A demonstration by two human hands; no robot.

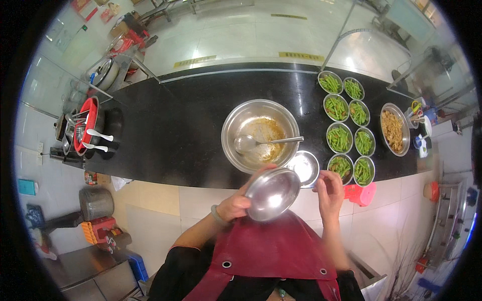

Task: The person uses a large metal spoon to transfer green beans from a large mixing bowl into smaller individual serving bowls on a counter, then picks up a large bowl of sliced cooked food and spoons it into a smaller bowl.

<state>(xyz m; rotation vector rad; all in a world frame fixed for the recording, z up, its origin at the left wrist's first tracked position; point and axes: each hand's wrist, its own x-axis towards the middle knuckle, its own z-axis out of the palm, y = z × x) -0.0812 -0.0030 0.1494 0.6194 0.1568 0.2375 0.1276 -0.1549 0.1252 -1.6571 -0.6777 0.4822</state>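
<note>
My left hand [239, 203] grips metal bowls [274, 193], which look nested in a stack, tilted in front of my red apron. To their right my right hand [330, 190] is raised near the counter's edge, fingers apart and holding nothing. Just beyond it an empty small metal bowl [304, 168] stands on the black counter, beside a large metal basin [229, 150]. Inside the basin lie a metal ladle [246, 143] and brownish sauce residue. Several small metal bowls of cut green beans [339, 139] stand in two columns on the right.
At the counter's right end are an oval-looking metal bowl of brownish shredded food [392, 128] and a container with scissors [416, 107]. A red basket [88, 124] with utensils and white spoons [98, 134] stands at the left end. Below the counter's right part is a pink plastic stool or container [363, 193].
</note>
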